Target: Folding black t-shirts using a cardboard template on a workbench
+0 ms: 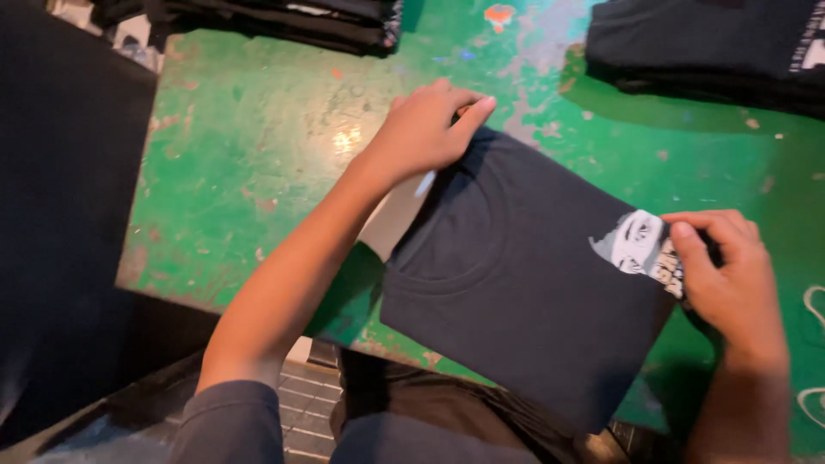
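Note:
A folded black T-shirt [516, 266] with a grey-and-white printed picture near one edge lies on a worn green table [249, 163]. My left hand [425, 129] grips the shirt's far left corner, fingers curled over the fabric. At the shirt's right edge my right hand [726, 275] pinches the cloth beside the print. A white card or paper [397, 215] shows under the shirt's left side.
A stack of folded dark garments [713, 51] lies at the back right, another dark pile [284, 21] at the back left. Dark cloth [60, 215] hangs at the left. The table's near edge runs just in front of my lap.

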